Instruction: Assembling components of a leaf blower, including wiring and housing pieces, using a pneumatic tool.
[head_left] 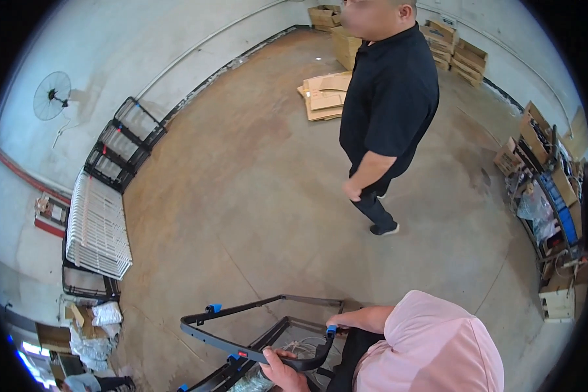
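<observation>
A black rounded-corner frame (pixel 219 341) with blue corner pieces and a small red mark is held tilted near the lower edge. My left hand (pixel 282 370) is closed around its near rail. My right hand (pixel 335 323), at the end of a pink-sleeved arm, is closed on the frame beside a blue corner piece (pixel 332 330); its fingers are partly hidden. Under the held frame lies a second black frame (pixel 225 374), partly covered. Pale cords and clear plastic wrap (pixel 258 381) show beneath my left hand.
A person in black (pixel 392 104) stands ahead on the concrete floor, near flat cardboard (pixel 325 95). Black frames (pixel 121 147) and white slatted racks (pixel 98 225) lean along the left wall. A cluttered shelf (pixel 555 196) stands right. Another person (pixel 85 382) shows at lower left.
</observation>
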The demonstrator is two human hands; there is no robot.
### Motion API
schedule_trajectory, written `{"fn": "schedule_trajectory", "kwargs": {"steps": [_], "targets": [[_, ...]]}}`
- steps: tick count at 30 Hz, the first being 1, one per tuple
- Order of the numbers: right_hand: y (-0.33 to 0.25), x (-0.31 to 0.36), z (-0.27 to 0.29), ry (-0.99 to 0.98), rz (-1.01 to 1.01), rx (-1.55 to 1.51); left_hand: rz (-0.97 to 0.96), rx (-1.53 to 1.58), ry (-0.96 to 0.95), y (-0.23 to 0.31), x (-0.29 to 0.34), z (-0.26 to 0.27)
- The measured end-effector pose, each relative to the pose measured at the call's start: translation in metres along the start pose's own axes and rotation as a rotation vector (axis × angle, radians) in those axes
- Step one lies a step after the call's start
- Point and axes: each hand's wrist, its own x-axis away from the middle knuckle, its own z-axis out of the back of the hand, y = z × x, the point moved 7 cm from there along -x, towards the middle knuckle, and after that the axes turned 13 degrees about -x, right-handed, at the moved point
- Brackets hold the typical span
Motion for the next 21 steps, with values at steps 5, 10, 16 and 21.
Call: {"fn": "schedule_trajectory", "kwargs": {"steps": [5,10,16,21], "targets": [[-0.04,0.02,-0.009,-0.975,-0.921,-0.235,-0.005,-0.004,0.091,-0.008,0.0,0.028],[-0.012,0.008,0.02,-0.825,-0.976,-0.283,0.008,0.008,0.047,-0.012,0.005,0.014],[-0.062,0.008,0.026,-1.164,-0.573,0.376,0.029,-0.041,0.09,-0.013,0.01,0.025],[-0.079,0.011,0.043,-0.956,-0.753,0.205,0.032,-0.012,0.077,-0.011,0.009,0.026]]}}
